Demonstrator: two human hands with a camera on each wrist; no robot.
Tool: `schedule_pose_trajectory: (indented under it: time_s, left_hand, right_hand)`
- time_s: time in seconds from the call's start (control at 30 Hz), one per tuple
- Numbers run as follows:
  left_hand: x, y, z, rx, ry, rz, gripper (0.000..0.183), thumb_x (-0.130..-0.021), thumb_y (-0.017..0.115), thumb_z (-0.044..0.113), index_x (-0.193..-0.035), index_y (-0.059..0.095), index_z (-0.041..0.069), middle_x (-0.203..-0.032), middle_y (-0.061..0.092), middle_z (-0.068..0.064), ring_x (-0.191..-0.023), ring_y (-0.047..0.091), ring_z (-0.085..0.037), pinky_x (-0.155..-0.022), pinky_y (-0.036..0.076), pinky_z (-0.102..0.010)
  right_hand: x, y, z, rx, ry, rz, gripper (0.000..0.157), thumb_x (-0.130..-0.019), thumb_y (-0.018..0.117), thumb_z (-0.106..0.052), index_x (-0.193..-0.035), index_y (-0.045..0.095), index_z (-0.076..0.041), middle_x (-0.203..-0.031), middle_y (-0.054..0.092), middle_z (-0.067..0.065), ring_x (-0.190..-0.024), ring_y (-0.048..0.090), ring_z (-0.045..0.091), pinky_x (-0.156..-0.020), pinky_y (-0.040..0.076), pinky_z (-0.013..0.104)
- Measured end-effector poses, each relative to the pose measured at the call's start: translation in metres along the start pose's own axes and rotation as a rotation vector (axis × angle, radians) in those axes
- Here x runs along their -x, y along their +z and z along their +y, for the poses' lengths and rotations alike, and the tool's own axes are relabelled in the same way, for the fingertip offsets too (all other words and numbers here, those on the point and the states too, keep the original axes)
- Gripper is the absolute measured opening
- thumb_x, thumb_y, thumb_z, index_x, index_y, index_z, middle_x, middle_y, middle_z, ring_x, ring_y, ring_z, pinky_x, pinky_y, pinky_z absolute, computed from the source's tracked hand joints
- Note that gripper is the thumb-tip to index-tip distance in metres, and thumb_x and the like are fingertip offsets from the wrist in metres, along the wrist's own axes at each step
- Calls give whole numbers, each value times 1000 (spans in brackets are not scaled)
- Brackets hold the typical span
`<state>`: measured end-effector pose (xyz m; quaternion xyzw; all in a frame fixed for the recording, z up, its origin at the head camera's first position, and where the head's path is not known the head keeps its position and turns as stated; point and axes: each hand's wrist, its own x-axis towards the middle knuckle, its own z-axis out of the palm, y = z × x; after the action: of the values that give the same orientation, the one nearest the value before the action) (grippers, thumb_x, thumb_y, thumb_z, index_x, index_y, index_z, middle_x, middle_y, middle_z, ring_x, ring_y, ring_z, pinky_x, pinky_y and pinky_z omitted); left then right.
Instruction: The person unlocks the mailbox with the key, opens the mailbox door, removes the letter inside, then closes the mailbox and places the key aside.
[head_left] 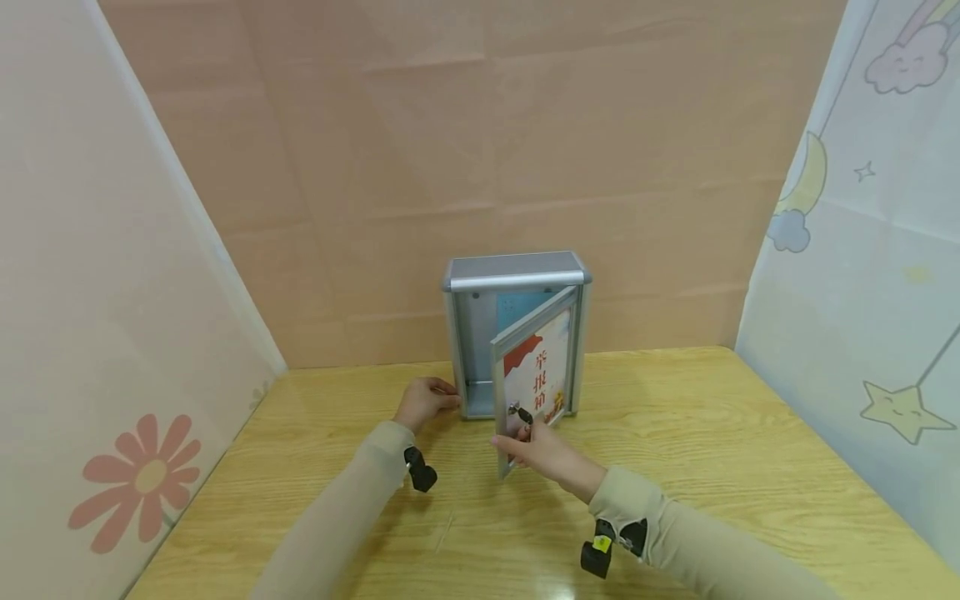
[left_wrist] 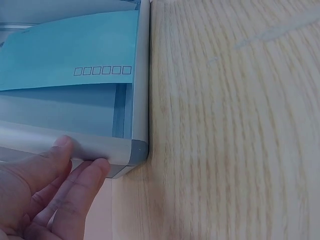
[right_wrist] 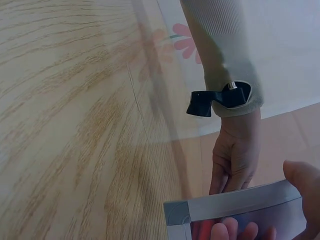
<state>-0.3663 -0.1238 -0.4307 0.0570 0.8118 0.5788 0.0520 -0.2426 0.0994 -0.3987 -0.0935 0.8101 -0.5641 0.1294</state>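
Note:
A grey metal letter box (head_left: 517,268) stands upright at the back of the table, its hinged door (head_left: 551,340) swung partly outward. The door bears red characters on a white and red sheet. A key with a black head (head_left: 525,415) sits in its lock. My right hand (head_left: 553,457) grips the door's free edge low down, thumb on one face and fingers on the other. At the box's lower left edge, my left hand (head_left: 426,403) pinches the frame (left_wrist: 105,150) between thumb and fingers. Inside lies a light blue envelope (left_wrist: 70,47) with a row of small red squares.
The wooden table (head_left: 660,433) carries the box near the peach back wall (head_left: 375,208). Side walls with printed flowers, stars and clouds flank it. Black cameras (head_left: 422,472) are strapped to both wrists.

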Motion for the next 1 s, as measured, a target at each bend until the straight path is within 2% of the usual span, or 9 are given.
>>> schedule_pose_trajectory:
  time_s: [0.1, 0.13, 0.23, 0.33, 0.37, 0.43, 0.57, 0.73, 1.0]
  left_hand:
    - [-1, 0, 0, 4, -7, -2, 20, -85, 73, 5, -102, 68, -4, -95, 71, -15, -81, 70, -18, -81, 59, -40]
    - [-1, 1, 0, 3, -6, -3, 20, -85, 73, 5, -103, 67, -4, -96, 71, -15, -81, 70, -18, -81, 59, -40]
    - [-2, 1, 0, 18, -17, -3, 21, -85, 73, 5, -103, 67, -4, -97, 70, -15, -83, 70, -19, -82, 59, -40]
    - [-1, 1, 1, 17, -20, 2, 20, -86, 72, 4, -103, 67, -4, -97, 70, -16, -83, 70, -19, -82, 58, -40]
    - [-1, 1, 1, 19, -23, 4, 20, -86, 72, 4, -103, 67, -3, -97, 70, -16, -84, 70, -20, -82, 58, -40]
    - [-1, 1, 1, 17, -22, 5, 20, -86, 72, 5, -103, 67, -4, -97, 70, -16, -84, 70, -21, -83, 58, -41]
    - [0, 2, 2, 28, -21, 4, 20, -86, 72, 4, -103, 66, -5, -99, 70, -17, -86, 71, -22, -83, 58, -41]
    - [1, 3, 3, 18, -10, 6, 20, -86, 72, 3, -102, 66, -6, -98, 69, -18, -86, 71, -24, -83, 58, -42]
    - [2, 5, 2, 29, -3, -1, 21, -85, 72, 2, -102, 66, -7, -94, 71, -17, -86, 71, -27, -83, 58, -42]
  right_hand:
    - [1, 0, 2, 8, 24, 11, 49, -94, 64, -37, -66, 29, -14, -59, 26, -3, -54, 23, 12, -54, 29, 25]
    - [2, -1, 2, 14, 29, 20, 44, -93, 64, -38, -70, 39, -9, -62, 36, -1, -55, 32, 12, -55, 36, 25]
    - [6, -3, 6, 33, 36, 27, 44, -93, 64, -40, -75, 42, -6, -67, 41, 2, -60, 39, 13, -64, 46, 28]
    - [14, -9, 9, 56, 7, 8, 42, -95, 62, -38, -72, 44, -7, -66, 42, 0, -59, 39, 12, -64, 47, 27]
    - [17, -12, 10, 64, -6, -2, 45, -95, 61, -37, -69, 35, -13, -62, 35, -2, -58, 33, 12, -61, 41, 26]
    - [25, -18, 11, 76, -26, -22, 41, -96, 60, -36, -71, 37, -12, -63, 37, -3, -58, 32, 12, -58, 37, 25]
    - [42, -34, 12, 87, -30, -47, 34, -98, 58, -33, -85, 41, -7, -73, 44, 1, -66, 39, 15, -66, 43, 31]
    - [62, -60, 17, 99, 15, -78, 36, -98, 57, -32, -99, 42, 1, -84, 48, 6, -78, 49, 21, -71, 47, 36]
    - [89, -111, 31, 221, -21, -114, 29, -100, 55, -27, -99, 46, 1, -83, 50, 6, -71, 50, 17, -61, 45, 31]
